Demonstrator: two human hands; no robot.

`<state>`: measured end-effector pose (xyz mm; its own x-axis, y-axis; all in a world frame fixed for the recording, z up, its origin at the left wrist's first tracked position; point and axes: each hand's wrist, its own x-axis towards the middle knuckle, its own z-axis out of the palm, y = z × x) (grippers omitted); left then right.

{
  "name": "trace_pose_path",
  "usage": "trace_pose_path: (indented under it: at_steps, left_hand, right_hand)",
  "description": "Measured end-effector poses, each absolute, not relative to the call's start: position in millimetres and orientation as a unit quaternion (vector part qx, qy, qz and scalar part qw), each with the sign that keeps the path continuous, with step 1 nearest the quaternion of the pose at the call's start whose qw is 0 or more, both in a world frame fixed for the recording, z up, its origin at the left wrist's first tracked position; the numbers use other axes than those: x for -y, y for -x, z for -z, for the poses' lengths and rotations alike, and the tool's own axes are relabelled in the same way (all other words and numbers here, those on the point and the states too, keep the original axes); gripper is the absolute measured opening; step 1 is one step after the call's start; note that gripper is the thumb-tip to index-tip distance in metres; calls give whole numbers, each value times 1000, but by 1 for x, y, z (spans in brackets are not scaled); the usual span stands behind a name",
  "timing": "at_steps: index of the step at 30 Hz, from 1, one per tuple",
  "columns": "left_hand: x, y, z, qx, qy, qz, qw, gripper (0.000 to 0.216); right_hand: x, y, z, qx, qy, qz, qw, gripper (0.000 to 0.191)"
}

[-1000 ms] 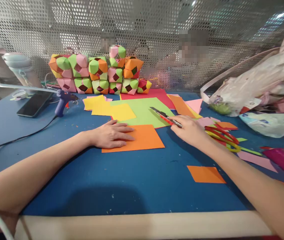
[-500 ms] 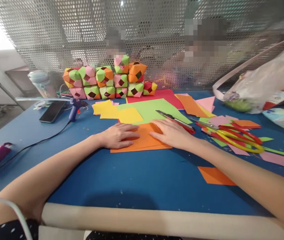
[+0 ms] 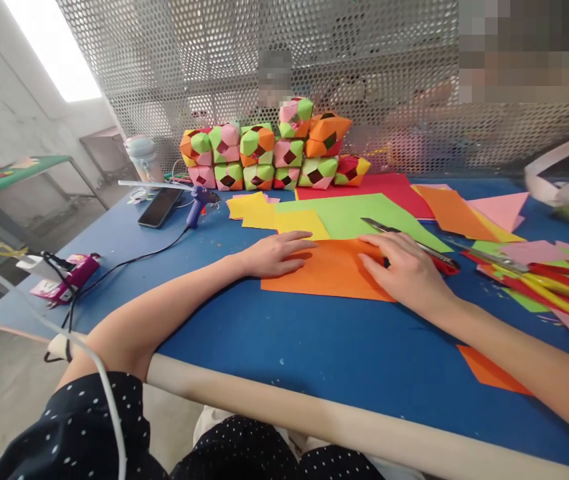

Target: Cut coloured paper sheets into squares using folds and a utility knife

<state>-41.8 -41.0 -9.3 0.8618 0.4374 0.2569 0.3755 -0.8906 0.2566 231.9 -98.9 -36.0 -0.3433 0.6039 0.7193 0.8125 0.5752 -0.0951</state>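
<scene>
An orange sheet of paper (image 3: pixel 329 270) lies on the blue table under both hands. My left hand (image 3: pixel 277 253) rests flat on its left part, with the fingers spread toward the middle. At the right edge my right hand (image 3: pixel 409 270) touches the same sheet, its thumb and fingers apart and slightly curved. Just behind the right hand is a craft knife (image 3: pixel 379 225), its handle partly covered. A green sheet (image 3: pixel 359 210) and some yellow paper pieces (image 3: pixel 259 210) lie beyond the orange one.
Stacked folded-paper blocks (image 3: pixel 259 147) stand by the perforated metal screen (image 3: pixel 204 60). To the left are a glue gun (image 3: pixel 198 207), a phone (image 3: pixel 160 207) and a cup (image 3: pixel 144 160). Scissors (image 3: pixel 559 287) lie among scraps at right. A white cable (image 3: pixel 99 367) hangs near my left arm.
The view has turned left, so things appear farther right. The orange layers, offset at their lower edge before, now look like one even sheet. My right hand is more curved at the paper's right edge.
</scene>
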Motion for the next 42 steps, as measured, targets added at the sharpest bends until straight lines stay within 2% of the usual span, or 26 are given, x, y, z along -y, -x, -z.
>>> trace_pose_path:
  at_steps: [8,13,28,42]
  left_hand:
    - [42,44,5,-222,-959,-156,79,42]
    - [42,47,2,-213,-961,-164,60,43]
    - [41,49,1,-216,-963,-158,44,44]
    - [41,51,1,-211,-964,-160,24,41]
  right_hand:
    - [100,-229,34,776,436,101,444,19]
    - [99,-227,34,768,433,102,460,20]
    - [100,-226,31,784,427,33,450,22]
    - [100,-223,29,795,409,27,447,25]
